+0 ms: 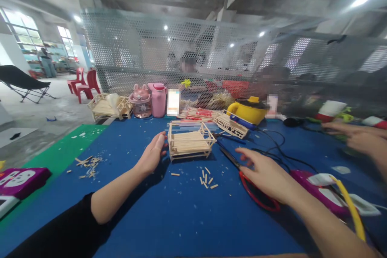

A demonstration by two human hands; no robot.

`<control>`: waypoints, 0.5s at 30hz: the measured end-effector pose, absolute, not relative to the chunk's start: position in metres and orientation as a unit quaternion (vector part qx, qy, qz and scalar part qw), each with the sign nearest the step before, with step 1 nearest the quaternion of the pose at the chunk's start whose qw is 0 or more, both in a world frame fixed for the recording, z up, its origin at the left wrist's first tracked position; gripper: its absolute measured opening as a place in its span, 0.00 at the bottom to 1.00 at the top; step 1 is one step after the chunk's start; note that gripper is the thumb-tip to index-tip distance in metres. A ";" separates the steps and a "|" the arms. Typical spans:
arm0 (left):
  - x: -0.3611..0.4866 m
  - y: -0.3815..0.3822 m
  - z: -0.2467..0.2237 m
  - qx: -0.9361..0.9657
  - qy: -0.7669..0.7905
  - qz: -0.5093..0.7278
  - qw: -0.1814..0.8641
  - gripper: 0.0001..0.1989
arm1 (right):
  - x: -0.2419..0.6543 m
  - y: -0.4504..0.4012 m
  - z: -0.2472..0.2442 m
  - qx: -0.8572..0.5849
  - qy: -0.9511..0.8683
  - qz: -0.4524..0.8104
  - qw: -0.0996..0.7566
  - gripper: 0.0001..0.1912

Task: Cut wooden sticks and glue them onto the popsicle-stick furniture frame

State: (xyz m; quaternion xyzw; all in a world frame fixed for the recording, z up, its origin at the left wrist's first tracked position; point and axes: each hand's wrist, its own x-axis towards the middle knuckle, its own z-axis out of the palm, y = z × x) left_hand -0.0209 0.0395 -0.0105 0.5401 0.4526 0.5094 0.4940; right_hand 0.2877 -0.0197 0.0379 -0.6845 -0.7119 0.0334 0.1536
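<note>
Light handling seems called for: a wooden-stick model [190, 144] is flanked by the open left hand [151, 155]; well apart, red-handled scissors [231, 158] are overlapped by the loosely open right hand [267, 173], contact unclear.

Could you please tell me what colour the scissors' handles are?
The scissors' handles are red, shown best in the head view.

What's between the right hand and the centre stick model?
Head view: the blades of the red-handled scissors lie between right hand and stick model.
</note>
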 end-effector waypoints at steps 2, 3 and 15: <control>-0.022 0.038 -0.012 0.505 0.436 0.503 0.549 0.29 | 0.263 0.004 0.039 -0.667 -0.715 0.044 0.205 0.28; -0.022 0.038 -0.012 0.501 0.426 0.500 0.564 0.30 | 0.252 0.015 0.037 -0.663 -0.714 0.053 0.220 0.29; -0.025 0.033 -0.010 0.570 0.386 0.464 0.558 0.28 | 0.241 0.013 0.026 -0.638 -0.748 0.108 0.149 0.11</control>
